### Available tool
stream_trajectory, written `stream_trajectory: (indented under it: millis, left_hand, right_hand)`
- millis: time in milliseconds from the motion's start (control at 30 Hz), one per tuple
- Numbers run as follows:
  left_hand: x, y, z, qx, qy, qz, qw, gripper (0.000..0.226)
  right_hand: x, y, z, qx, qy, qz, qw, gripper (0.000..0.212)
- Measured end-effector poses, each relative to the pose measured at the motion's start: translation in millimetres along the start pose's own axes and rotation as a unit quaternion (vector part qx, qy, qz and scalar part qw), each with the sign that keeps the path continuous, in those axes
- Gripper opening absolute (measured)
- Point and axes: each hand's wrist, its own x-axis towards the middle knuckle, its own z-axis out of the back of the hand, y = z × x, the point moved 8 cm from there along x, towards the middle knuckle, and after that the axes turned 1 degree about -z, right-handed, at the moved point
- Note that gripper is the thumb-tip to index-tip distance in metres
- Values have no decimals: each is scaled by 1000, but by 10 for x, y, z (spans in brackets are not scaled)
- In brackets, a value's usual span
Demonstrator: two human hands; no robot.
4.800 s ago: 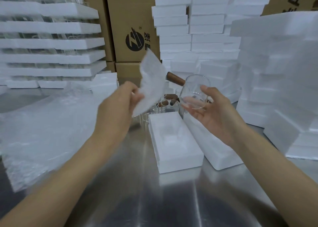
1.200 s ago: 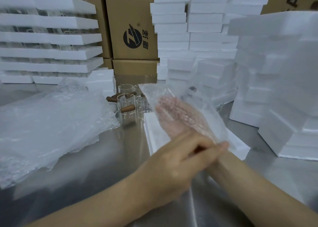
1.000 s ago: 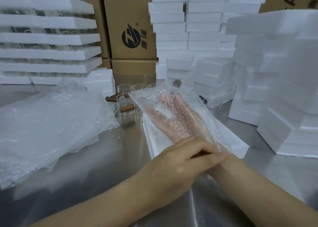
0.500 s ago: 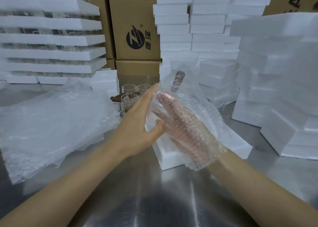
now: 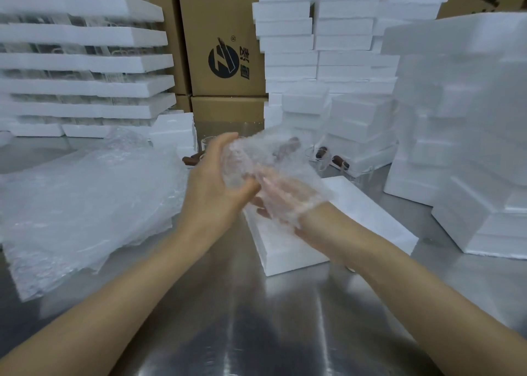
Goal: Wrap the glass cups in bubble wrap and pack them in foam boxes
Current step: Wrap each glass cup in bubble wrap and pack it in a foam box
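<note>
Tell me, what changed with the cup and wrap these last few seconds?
The glass cup, bare in the right hand earlier, is now inside the bubble wrap; the left hand, which carried the sheet over, grips the bundle. The foam box and wrap pile stayed put.

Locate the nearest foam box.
Head view, centre: the foam box lies on the steel table, beneath the right hand, right of the bubble wrap pile.

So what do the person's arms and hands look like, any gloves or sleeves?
No gloves and no sleeves in view: both forearms are bare. Neither wrist shows a watch or band. The left hand shows no ring; bubble wrap veils the right hand.
</note>
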Motion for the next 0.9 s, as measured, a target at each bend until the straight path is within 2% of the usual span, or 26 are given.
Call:
stream_trajectory:
  millis: [67,133,233,300,333,367,433,467,500,567,633,667,700,767,833,900]
  left_hand:
    - [73,142,151,-35,-53,68,996,53]
    - [134,296,268,-83,-82,123,985,43]
    - [162,391,237,-171,-48,153,972,21]
    - [132,378,116,-265,-8,161,951,22]
    - [93,354,28,-320,17,173,931,28]
    - [45,312,-65,-355,44,182,916,31]
    - [-51,209,-255,-370,96,183,906,25]
    - [-92,160,-340,-364,117,177,907,26]
    - [-139,121,-412,-362,130,172,907,30]
    - [-238,52,-522,-352,156,150,911,35]
    - [-301,6,-589,-284,192,112,933,44]
    - [-287,4,-648,-241,204,96,944,52]
    - [-293,1,-677,-203,215,76,952,57]
    - [-271,27,-686,-206,223,85,949,53]
    - [-225,132,-707,-205,229,140,941,52]
    - [-252,59,-681,-187,245,101,946,63]
  right_hand:
    - [26,216,-33,12,10,58,998,26]
    - [-52,492,139,96,-48,158,982,26]
    - [-178,522,661,198,-233,239,922,43]
    - [-182,434,811,178,-304,215,911,37]
    - [-130,402,750,163,-289,188,925,30]
    - [-58,369,602,142,-230,160,949,24]
    - [18,312,264,81,-110,127,983,44]
    - [37,302,156,62,-81,128,987,52]
    - [45,291,108,61,-80,133,986,52]
    - [55,267,150,64,-119,137,981,37]
    - [48,226,248,33,-164,122,978,16]
    - [40,208,322,2,-189,122,974,14]
    - [28,185,398,-29,-213,120,969,27]
    - [29,74,514,-46,-231,83,968,46]
    - [5,104,538,-52,-232,91,967,43]
    - [-40,296,457,-75,-243,161,954,31]
